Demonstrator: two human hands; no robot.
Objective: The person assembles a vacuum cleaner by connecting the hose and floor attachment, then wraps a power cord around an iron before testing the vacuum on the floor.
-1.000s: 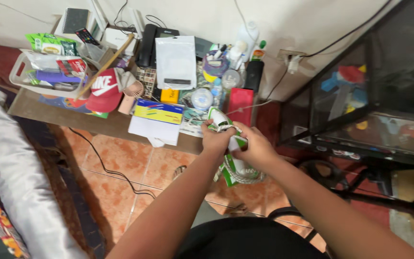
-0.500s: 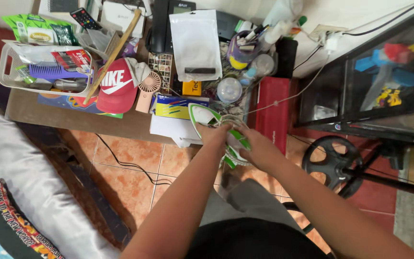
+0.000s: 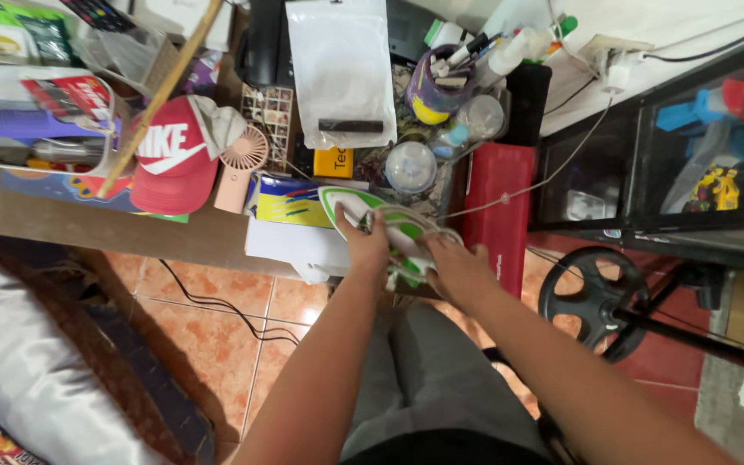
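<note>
Both of my hands hold a green and white plastic object [image 3: 398, 226], shaped like a clothes iron, at the front edge of a cluttered wooden table [image 3: 88, 226]. My left hand [image 3: 363, 245] grips its left side with the fingers over the top. On the right side, my right hand [image 3: 455, 271] is closed over its lower end. The object rests against white papers [image 3: 290, 245] and a blue and yellow box [image 3: 290, 202]. My hands hide part of it.
On the table lie a red cap [image 3: 170, 155], a pink hand fan [image 3: 238, 164], a white pouch [image 3: 342, 69], a clear round jar [image 3: 411, 164] and a red box [image 3: 497, 207]. A black weight plate [image 3: 596, 297] and glass cabinet [image 3: 673, 155] stand right; grey bedding [image 3: 19, 370] is at the left.
My hands have lifted the green and white object from below the table's edge up onto it. The view has moved closer to the table.
</note>
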